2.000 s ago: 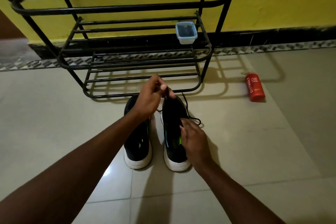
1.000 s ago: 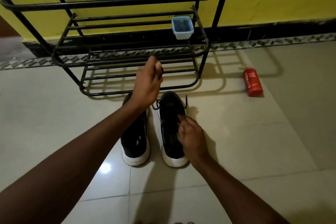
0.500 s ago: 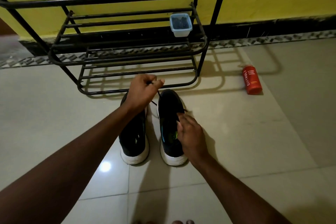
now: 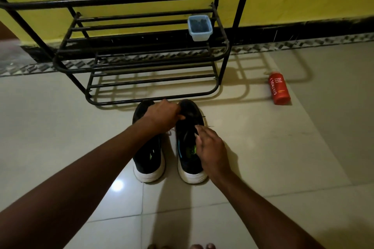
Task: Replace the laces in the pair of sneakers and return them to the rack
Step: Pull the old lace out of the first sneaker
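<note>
Two black sneakers with white soles stand side by side on the floor tiles, toes toward the black metal shoe rack [image 4: 153,99]. My left hand [image 4: 165,116] reaches across the left sneaker [image 4: 148,157] and pinches a black lace at the toe end of the right sneaker [image 4: 189,159]. My right hand [image 4: 210,150] rests on the right sneaker's tongue, fingertips on the lace rows; whether it pinches the lace is unclear. A short lace end [image 4: 203,117] sticks out to the right of the shoe.
A small clear plastic container [image 4: 199,27] with dark contents sits on the rack's middle shelf. A red body-wash bottle [image 4: 278,90] lies on the floor to the right. Yellow wall behind. Toes [image 4: 199,246] show at the bottom edge.
My left hand came down from a raised pull with the lace and now sits low at the right sneaker's toe. My right hand stayed on the tongue.
</note>
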